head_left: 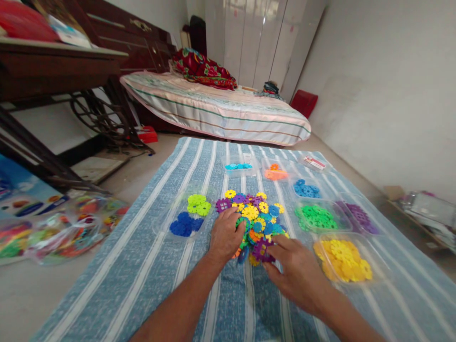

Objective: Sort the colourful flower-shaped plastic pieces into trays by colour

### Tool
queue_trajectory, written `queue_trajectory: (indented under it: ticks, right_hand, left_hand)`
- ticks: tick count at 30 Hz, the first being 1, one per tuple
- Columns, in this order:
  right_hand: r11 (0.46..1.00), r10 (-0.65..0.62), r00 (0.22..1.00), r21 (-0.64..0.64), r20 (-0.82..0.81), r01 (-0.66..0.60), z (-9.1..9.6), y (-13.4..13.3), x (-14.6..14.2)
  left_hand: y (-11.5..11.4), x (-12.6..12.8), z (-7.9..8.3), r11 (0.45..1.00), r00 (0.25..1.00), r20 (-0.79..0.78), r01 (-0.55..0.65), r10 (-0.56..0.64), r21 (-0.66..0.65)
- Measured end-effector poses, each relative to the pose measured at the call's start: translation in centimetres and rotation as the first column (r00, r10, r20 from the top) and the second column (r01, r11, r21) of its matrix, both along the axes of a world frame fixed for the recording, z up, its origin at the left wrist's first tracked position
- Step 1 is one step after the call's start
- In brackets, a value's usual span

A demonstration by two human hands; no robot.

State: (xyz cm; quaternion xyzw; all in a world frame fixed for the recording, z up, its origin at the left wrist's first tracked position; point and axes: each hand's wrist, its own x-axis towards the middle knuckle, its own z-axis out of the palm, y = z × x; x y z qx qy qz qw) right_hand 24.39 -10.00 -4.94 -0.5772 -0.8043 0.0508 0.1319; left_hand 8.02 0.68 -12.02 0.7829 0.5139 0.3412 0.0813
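Note:
A mixed heap of plastic flower-shaped discs (pixel 251 213) in yellow, purple, blue, green and orange lies on the striped cloth. My left hand (pixel 225 232) rests at the heap's left side, fingers curled and thumb close to a green disc (pixel 243 222); what it grips is hidden. At the near right edge of the heap, my right hand (pixel 295 266) has its thumb and fingers closed at the rim of a purple flower disc (pixel 261 250). Slight blur softens both hands.
Clear tubs of sorted discs surround the heap: yellow (pixel 344 261), green (pixel 317 217), purple (pixel 359 218), blue (pixel 306 188), orange (pixel 275 173), light blue (pixel 238 166). Left, one tub holds lime (pixel 198 204) and dark blue discs (pixel 185 224). A bed (pixel 221 111) stands beyond.

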Motion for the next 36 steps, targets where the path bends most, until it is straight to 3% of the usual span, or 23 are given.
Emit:
queue_trajectory:
  ticks: [3, 6, 11, 14, 18, 20, 22, 24, 26, 30, 34, 36]
  right_hand:
    - [0.999, 0.012, 0.995, -0.037, 0.097, -0.009, 1.7, 0.0, 1.0]
    - [0.997, 0.021, 0.995, -0.072, 0.094, -0.014, 2.7, -0.3, 2.3]
    - [0.982, -0.157, 0.986, 0.118, 0.063, 0.149, 3.5, 0.8, 8.1]
    - [0.899, -0.380, 0.919, 0.276, 0.105, 0.341, 3.6, 2.1, 13.8]
    - [0.713, -0.691, 0.696, 0.339, 0.194, 0.614, 3.3, 3.2, 20.3]
    - [0.662, -0.748, 0.620, 0.327, 0.236, 0.674, 3.0, 3.2, 22.1]
    - [0.650, -0.759, 0.608, 0.330, 0.233, 0.685, 2.5, 3.1, 22.8]
    - [0.661, -0.743, 0.644, 0.351, 0.184, 0.663, 1.8, 2.7, 22.4]
    - [0.718, -0.667, 0.737, 0.361, 0.111, 0.596, 0.9, 2.4, 21.0]
    - [0.859, -0.348, 0.933, 0.366, -0.091, 0.357, -0.3, 1.9, 14.9]
    - [0.912, -0.045, 0.982, 0.393, -0.182, 0.114, -1.1, 1.9, 7.1]
    - [0.918, 0.026, 0.985, 0.394, -0.169, 0.044, -1.7, 2.4, 4.1]
  left_hand:
    - [0.0, -0.1, 0.2, 1.000, 1.000, -0.011, 0.000, 0.000, -0.003]
    - [0.1, -0.3, 0.1, 1.000, 1.000, -0.019, 0.008, -0.008, 0.008]
    - [1.0, -0.5, -0.8, 0.998, 1.000, -0.004, 0.006, -0.006, 0.055]
    - [1.2, -0.6, -0.9, 0.995, 1.000, -0.005, 0.006, -0.006, 0.097]
    - [1.3, -0.6, -0.9, 0.994, 1.000, -0.007, 0.006, -0.006, 0.110]
    - [1.2, -0.6, -1.0, 0.994, 1.000, 0.008, 0.001, -0.002, 0.106]
    - [1.2, -0.6, -1.0, 0.995, 0.999, 0.033, -0.005, 0.002, 0.102]
    - [1.0, -0.5, -1.0, 0.996, 0.998, 0.058, -0.009, 0.003, 0.094]
    - [0.8, -0.5, -0.9, 0.996, 0.997, 0.081, -0.023, 0.016, 0.085]
    - [0.4, -0.5, -0.6, 0.994, 0.991, 0.122, -0.069, 0.059, 0.082]
    - [0.4, -0.6, -0.7, 0.992, 0.986, 0.143, -0.100, 0.089, 0.075]
    - [0.5, -0.6, -0.9, 0.988, 0.983, 0.140, -0.133, 0.122, 0.077]
